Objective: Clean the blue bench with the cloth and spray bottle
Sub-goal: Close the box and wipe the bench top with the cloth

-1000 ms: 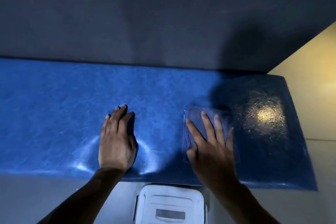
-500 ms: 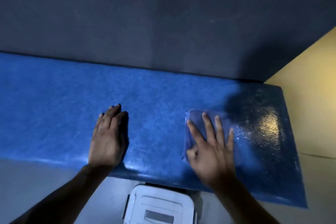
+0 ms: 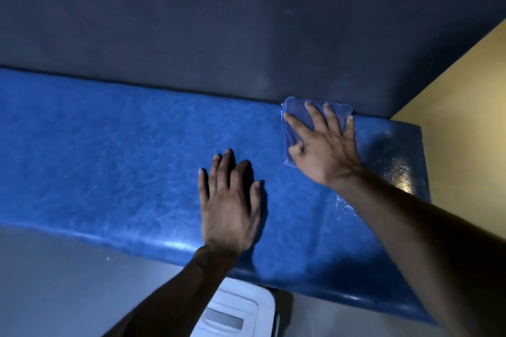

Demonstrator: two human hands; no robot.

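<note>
The blue padded bench [image 3: 109,161] runs across the view from left to right. A folded blue cloth [image 3: 294,111] lies flat on its back edge, near the right end. My right hand [image 3: 321,149] presses flat on the cloth with fingers spread. My left hand [image 3: 228,205] rests palm down on the bare seat near the front edge, fingers apart, holding nothing. A wet shiny patch [image 3: 401,175] glistens at the bench's right end. No spray bottle is in view.
A dark grey wall [image 3: 219,22] rises right behind the bench. A yellow wall [image 3: 465,107] closes off the right end. A white plastic container [image 3: 235,312] sits on the grey floor [image 3: 54,282] below the front edge.
My right hand has slid the cloth away from me, from mid-seat to the bench's back edge. My left hand stays flat on the seat. The view has shifted.
</note>
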